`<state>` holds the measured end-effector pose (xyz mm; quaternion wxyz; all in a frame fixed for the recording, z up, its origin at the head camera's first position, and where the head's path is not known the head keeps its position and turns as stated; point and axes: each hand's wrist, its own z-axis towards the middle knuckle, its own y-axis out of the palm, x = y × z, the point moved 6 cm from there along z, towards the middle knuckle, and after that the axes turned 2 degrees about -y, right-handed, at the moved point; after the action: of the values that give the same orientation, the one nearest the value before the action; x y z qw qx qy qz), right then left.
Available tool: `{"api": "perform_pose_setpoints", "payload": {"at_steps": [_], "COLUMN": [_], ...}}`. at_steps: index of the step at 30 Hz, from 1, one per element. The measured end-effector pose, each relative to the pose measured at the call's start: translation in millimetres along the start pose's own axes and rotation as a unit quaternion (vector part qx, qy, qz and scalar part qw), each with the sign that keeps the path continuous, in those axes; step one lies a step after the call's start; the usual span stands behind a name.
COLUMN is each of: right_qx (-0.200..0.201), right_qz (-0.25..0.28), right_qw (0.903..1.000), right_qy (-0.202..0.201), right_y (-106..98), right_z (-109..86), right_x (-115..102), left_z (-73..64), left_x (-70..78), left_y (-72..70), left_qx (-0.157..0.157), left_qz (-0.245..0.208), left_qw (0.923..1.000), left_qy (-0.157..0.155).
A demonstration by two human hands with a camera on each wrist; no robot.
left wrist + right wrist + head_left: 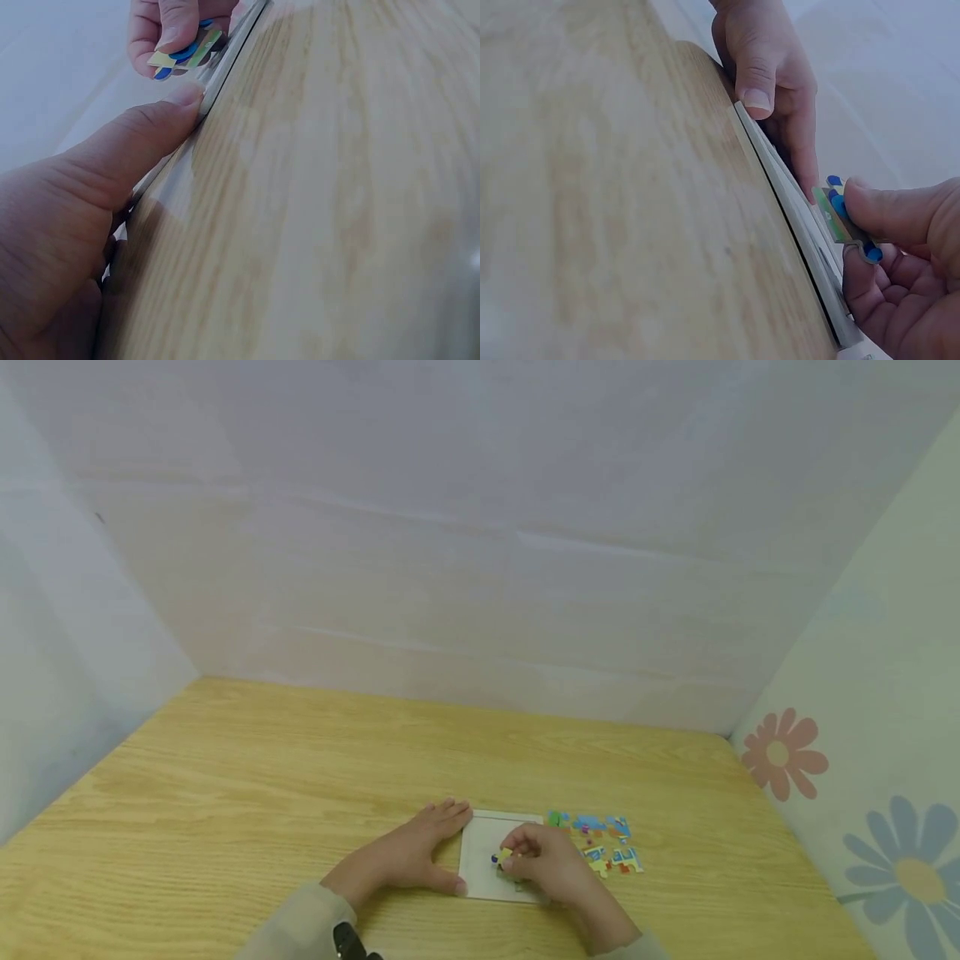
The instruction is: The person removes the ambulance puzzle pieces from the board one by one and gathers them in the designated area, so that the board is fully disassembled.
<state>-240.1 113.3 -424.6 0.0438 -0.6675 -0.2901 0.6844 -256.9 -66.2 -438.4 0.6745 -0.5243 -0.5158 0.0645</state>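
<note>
A shallow white puzzle board (478,839) with a raised rim lies flat on the wooden table. Along its left side rests my left hand (411,857), thumb at the near corner and straight fingers reaching to the far corner. My right hand (553,862) is over the right part of the board and pinches a jigsaw piece (835,211) between thumb and fingers. Yellow, blue and green show on that piece, which is tilted close above the board in both wrist views. The right hand hides the board's right edge in the head view.
Several colourful jigsaw pieces (592,827) lie on the table (300,760) just right of the board, partly behind the right hand. Pale cloth walls (465,568) stand at the back and sides, the right one printed with flowers (783,755).
</note>
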Motion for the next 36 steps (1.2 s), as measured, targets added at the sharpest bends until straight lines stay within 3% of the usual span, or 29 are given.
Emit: {"api": "perform_pose_setpoints", "payload": {"at_steps": [16, 22, 30, 36], "right_qx": [0.026, 0.012, -0.010, 0.000], "right_qz": [0.022, 0.082, 0.050, 0.057], "right_qw": [0.9993, 0.9962, 0.9987, 0.9980], "right_qy": [0.016, 0.027, 0.011, 0.028], "right_y": [-24.6, -31.5, -39.9, -47.5], "right_z": [-12.5, -19.9, -25.6, -31.4], "right_x": [8.3, 13.9, 17.5, 21.3], "left_z": [-0.4, 0.6, 0.7, 0.5], "left_x": [1.1, 0.4, 0.1, 0.7], "left_y": [-0.1, 0.7, 0.3, -1.2], "left_qx": [-0.001, -0.002, -0.001, 0.000], "left_qz": [0.001, 0.004, 0.006, 0.005], "left_qw": [1.0000, 1.0000, 1.0000, 1.0000], "left_qy": [-0.002, 0.001, 0.002, 0.003]}}
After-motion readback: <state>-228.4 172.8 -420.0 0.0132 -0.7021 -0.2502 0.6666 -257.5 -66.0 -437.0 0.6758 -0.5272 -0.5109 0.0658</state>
